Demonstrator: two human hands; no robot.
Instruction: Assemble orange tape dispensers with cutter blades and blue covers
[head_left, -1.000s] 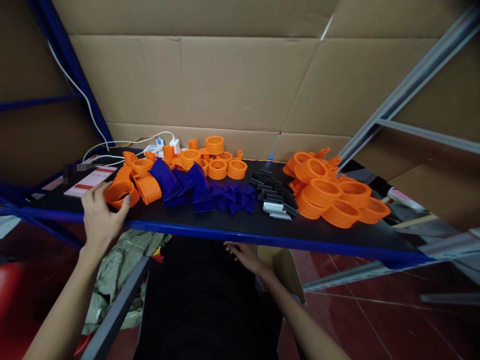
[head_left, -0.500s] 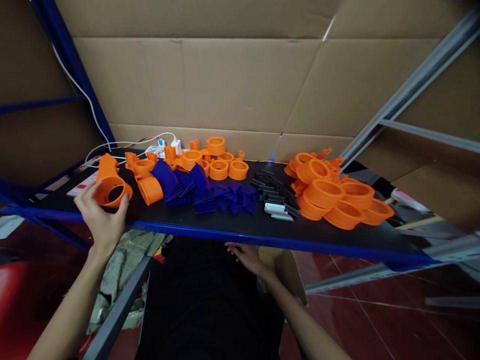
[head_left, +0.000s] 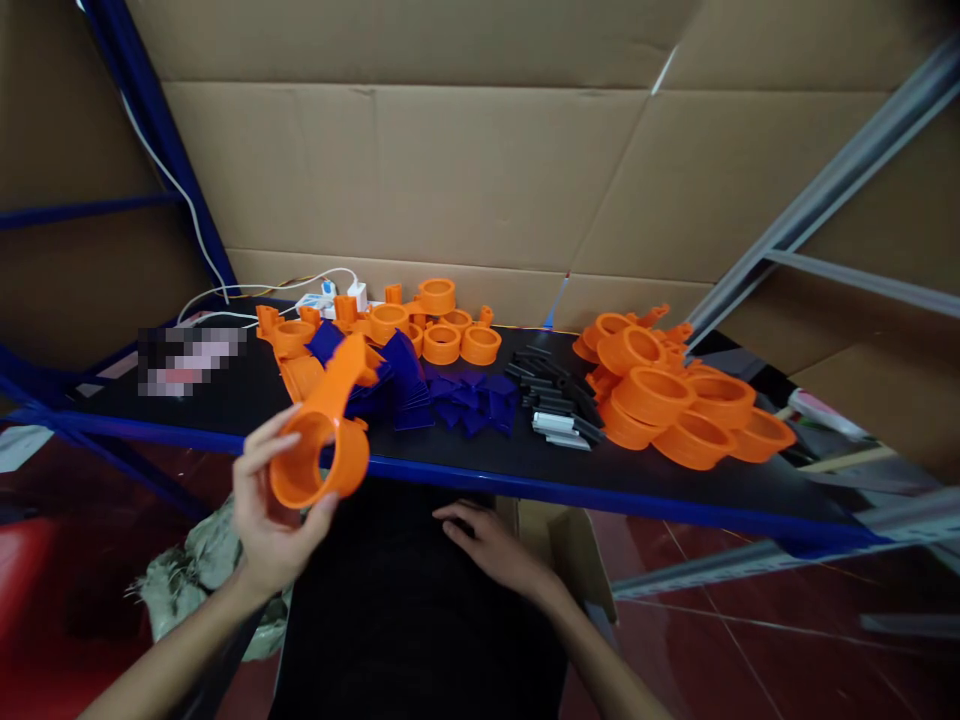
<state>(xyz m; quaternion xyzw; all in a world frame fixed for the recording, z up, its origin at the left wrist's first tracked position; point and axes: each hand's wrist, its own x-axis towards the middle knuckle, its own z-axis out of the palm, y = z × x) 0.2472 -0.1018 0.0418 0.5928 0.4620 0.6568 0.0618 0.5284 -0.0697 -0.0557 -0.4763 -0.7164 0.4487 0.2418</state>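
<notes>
From the head camera, a black desk (head_left: 480, 455) with a blue front edge runs across the view, set inside a blue metal rack. Flat brown cardboard sheets (head_left: 465, 170) close off the back and sides, and a grey metal strut (head_left: 825, 190) slants up at the right. The floor (head_left: 750, 620) beneath is glossy dark red tile.

On the desk, a heap of orange rings (head_left: 675, 400) lies at the right. A smaller cluster of orange parts (head_left: 420, 325) sits toward the back left. Between them lie a spread of dark blue flat pieces (head_left: 457, 395) and, just beside those, a pile of black sticks (head_left: 551, 385) with a few pale ones at its near edge. A white power strip (head_left: 330, 298) with white cables lies at the back left corner, and a blurred-out card (head_left: 191, 360) lies flat at the far left.

The left hand (head_left: 274, 510) is raised in front of the desk edge, its fingers curled around an orange ring with a long stem (head_left: 326, 440); the ring's open end faces the camera and the stem points up toward the blue pieces, covering part of them. The right hand (head_left: 495, 545) lies flat, fingers loosely spread and holding nothing, on the dark cloth (head_left: 405, 620) of the person's lap below the desk edge. An open cardboard box (head_left: 570, 545) stands on the floor just beside that hand, and crumpled greenish wrapping (head_left: 187, 590) lies lower left.
</notes>
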